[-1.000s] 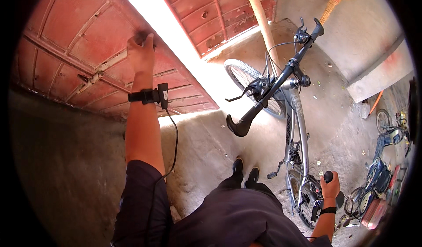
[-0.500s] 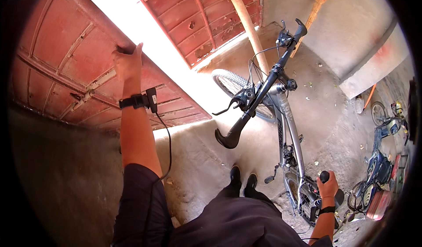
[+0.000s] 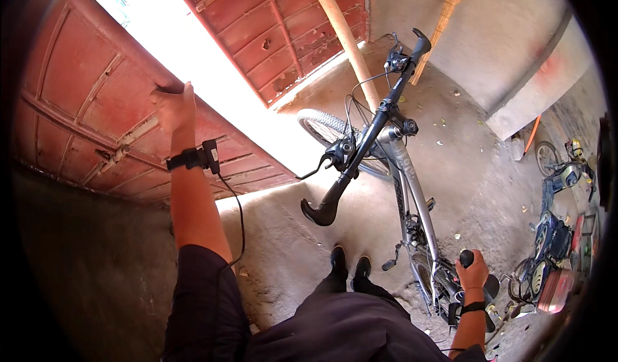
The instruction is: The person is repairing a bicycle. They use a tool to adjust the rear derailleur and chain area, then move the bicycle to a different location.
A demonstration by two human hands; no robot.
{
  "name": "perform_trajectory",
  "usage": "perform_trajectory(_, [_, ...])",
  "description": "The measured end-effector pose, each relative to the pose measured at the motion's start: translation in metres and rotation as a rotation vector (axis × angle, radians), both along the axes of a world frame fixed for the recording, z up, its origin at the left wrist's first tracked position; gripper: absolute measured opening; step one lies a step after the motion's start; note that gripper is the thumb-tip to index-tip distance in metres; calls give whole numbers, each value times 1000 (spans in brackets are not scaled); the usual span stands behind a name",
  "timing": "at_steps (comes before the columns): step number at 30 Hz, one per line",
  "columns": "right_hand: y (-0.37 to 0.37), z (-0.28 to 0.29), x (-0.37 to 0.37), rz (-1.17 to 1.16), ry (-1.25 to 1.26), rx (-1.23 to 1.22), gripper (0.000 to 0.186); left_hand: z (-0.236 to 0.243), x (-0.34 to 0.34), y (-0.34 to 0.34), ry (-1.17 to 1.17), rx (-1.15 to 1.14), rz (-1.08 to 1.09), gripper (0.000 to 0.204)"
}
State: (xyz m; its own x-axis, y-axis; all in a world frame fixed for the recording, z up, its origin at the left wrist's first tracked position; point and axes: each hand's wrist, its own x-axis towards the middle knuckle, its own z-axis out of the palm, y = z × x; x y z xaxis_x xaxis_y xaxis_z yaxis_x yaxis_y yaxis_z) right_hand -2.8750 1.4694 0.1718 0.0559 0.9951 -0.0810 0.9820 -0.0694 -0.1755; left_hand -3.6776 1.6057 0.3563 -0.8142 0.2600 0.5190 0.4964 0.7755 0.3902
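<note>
My left hand (image 3: 175, 110) is closed round the edge of a red metal gate leaf (image 3: 116, 92) at the left, its thumb pointing up along the rim. A grey bicycle (image 3: 418, 201) stands upright to my right. Its black handlebar (image 3: 367, 146) is turned at an angle, with the front wheel (image 3: 322, 125) close to the bright gap between the gate leaves. Over the black bicycle saddle (image 3: 467, 257) my right hand (image 3: 473, 275) is closed, and the saddle's nose sticks out past the fingers. Both wrists wear black straps.
The other red gate leaf (image 3: 277, 30) stands across the gap, with a wooden pole (image 3: 341, 27) leaning before it. A straw broom (image 3: 444, 21) rests against the wall. At the right stands a dark motorbike (image 3: 544, 246). Small debris dots the concrete floor (image 3: 476, 188).
The bicycle and gate have shifted slightly left in view, as if the view turned a little. Both hands keep their holds on the gate leaf and the saddle.
</note>
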Motion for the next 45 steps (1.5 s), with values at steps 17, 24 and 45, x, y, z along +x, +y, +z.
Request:
perform_trajectory(17, [-18,22,13,-2,57,-54,50,21,90,-140,-51,68,-89,80])
perform_trajectory(24, [-33,29,18,-12,52,-67,50,36,149,-245,-102,154,-105,76])
perform_trajectory(45, [-28,35,43,52,60,-79,54,6,281,-510,61,83,297,63])
